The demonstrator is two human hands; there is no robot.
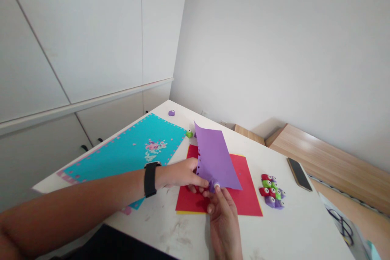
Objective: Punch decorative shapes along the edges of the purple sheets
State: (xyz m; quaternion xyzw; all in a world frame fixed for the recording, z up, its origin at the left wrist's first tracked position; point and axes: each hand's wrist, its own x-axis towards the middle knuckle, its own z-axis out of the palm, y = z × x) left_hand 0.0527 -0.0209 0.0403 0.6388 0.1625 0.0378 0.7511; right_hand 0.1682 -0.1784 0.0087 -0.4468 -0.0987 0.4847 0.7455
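My right hand [225,215] grips a small purple paper punch [212,185] with a white button, its thumb on the button. The punch sits at the near left corner of a purple sheet of paper [215,154]. My left hand [189,174], with a dark watch band on the wrist, closes on that sheet's near left edge, fingertips next to the punch. A row of small punched holes runs along the sheet's left edge. Tilted up, the sheet partly covers a red sheet [248,187], which lies over a yellow one.
Left lies a blue sheet [124,150] with punched edges, bearing a pile of paper bits [155,146]. Several punches [272,192] cluster at right near a phone [299,174]. A green punch [189,134] and another purple punch [172,112] stand farther back on the white table [292,227].
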